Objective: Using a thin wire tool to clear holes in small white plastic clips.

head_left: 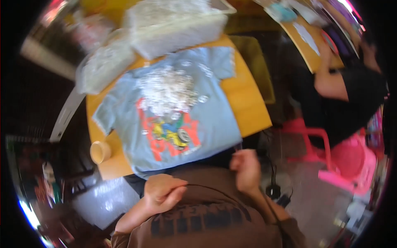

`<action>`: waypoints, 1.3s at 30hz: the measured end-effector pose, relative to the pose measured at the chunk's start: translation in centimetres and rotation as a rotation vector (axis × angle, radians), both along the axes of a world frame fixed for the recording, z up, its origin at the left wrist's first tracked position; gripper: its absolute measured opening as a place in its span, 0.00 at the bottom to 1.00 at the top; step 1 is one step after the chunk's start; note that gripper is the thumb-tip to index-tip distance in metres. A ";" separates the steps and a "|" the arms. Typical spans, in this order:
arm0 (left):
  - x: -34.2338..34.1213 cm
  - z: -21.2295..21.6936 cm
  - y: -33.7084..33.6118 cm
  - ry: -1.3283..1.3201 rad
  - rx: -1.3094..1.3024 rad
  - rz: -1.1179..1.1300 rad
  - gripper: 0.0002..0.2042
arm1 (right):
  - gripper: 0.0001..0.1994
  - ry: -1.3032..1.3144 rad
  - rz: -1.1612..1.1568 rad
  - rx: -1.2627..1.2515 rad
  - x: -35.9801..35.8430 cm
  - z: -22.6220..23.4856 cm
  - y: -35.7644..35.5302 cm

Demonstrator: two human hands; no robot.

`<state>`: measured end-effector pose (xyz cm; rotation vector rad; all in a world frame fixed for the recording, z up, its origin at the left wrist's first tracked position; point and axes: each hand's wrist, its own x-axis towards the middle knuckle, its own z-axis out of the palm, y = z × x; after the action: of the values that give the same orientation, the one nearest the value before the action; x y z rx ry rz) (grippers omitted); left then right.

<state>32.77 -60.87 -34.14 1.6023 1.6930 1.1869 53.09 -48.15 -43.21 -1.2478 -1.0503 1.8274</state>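
My left hand (162, 193) is closed, thumb and forefinger pinched together, in front of my brown shirt. A thin dark cord (211, 188) curves across the shirt from beside those fingertips; whether they hold it I cannot make out. Just off the table's near edge, my right hand (247, 170) is raised with its fingers curled closed, blurred by motion. Anything inside it is hidden. Beyond both hands a light blue T-shirt (217, 109) with a printed yellow vehicle lies spread on the table. On its upper part sits a heap of small, clear-and-white pieces (167, 89), several scattered around it.
The T-shirt covers much of a yellow wooden table (252, 111). At the back stands a large translucent bin (178, 35), beside a clear bag of pieces (105, 64). A small tan cup (100, 152) is at left. A person (351, 91) sits by a pink chair (351, 165) at right.
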 end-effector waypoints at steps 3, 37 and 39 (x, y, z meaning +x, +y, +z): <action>1.5 -0.7 0.4 0.061 -0.052 0.012 0.04 | 0.08 -0.046 0.327 0.119 -3.2 -0.7 -3.5; 17.8 0.0 9.1 0.488 0.061 -0.872 0.16 | 0.14 -0.129 0.639 0.493 -6.2 -2.3 -0.5; 19.1 -1.3 9.8 0.481 0.113 -0.941 0.15 | 0.14 -0.074 0.711 0.435 -5.4 -2.0 -0.2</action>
<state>51.84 -51.07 -35.44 2.4692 0.8448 0.4344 47.73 -48.32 -45.18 -0.7232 -1.9905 1.8798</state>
